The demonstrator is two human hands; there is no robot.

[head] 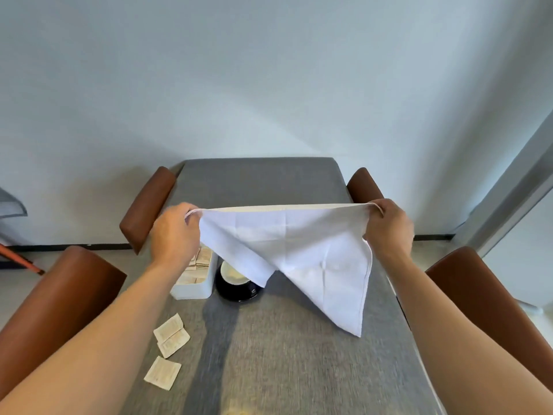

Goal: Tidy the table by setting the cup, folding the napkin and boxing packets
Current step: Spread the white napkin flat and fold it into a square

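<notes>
left hand [175,232] and right hand [389,227] each pinch a top corner of the white napkin [299,250], held stretched between them above the grey table [269,339]. cloth hangs folded, lowest point near the tabletop. below it, a cup on a black saucer [236,284], just beside the white box [196,283] of packets. three loose packets [167,351] lie near the left forearm

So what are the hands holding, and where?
The white napkin: left hand and right hand each pinch a top corner, lifted above the table.
</notes>
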